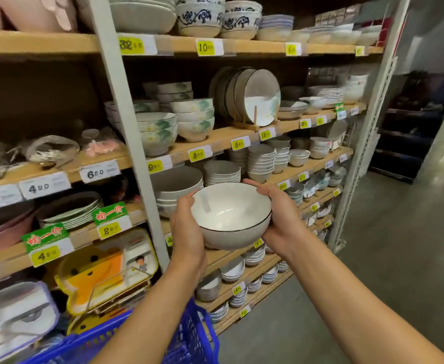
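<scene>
white bowl [231, 215] | thin dark rim | empty | upright, slightly tilted | held before shelves

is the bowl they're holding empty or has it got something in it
Empty: the white bowl, held between left hand and right hand, tips toward the camera and its inside shows only bare glaze.

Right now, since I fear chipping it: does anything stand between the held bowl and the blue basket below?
Only the person's own left forearm, which crosses over the blue basket. The left hand and right hand hold the bowl clear of the shelves.
</scene>
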Demonstrator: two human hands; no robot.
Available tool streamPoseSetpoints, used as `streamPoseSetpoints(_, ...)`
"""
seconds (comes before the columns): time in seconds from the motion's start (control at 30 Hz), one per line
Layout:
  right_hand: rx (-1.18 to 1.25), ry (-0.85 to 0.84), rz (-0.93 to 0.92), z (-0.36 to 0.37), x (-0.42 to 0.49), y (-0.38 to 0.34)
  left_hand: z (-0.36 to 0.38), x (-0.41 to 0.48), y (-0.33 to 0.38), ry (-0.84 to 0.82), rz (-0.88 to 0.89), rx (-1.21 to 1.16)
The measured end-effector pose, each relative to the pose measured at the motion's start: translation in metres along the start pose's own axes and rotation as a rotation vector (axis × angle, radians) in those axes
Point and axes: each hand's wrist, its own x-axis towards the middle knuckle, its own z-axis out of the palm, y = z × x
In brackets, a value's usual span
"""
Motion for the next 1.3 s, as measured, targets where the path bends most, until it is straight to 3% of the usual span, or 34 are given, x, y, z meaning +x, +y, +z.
streamPoseSetpoints(0.3,-0.052,-0.036,-0.057,-0.084,0.023,-0.089,0.125,-0.004,-0.019,-0.083,0.021,-0.041)
streamPoseSetpoints(0.63,-0.025,-0.094,-0.063,-0.112,0.08,-0.131,0.191,0.039,-0.025,-0.074,0.09,-0.045)
streamPoseSetpoints(1.03,-0.072,-0.219,-0.104,-0.071,0.191,-0.163,0.217,0.139,-0.005,-0.029,0.169,-0.022)
streamPoseSetpoints(1.3,-0.057,-0.325,-0.066,-0.019,0.246,-0.153,0.197,0.183,0.02,0.14,0.222,-0.005)
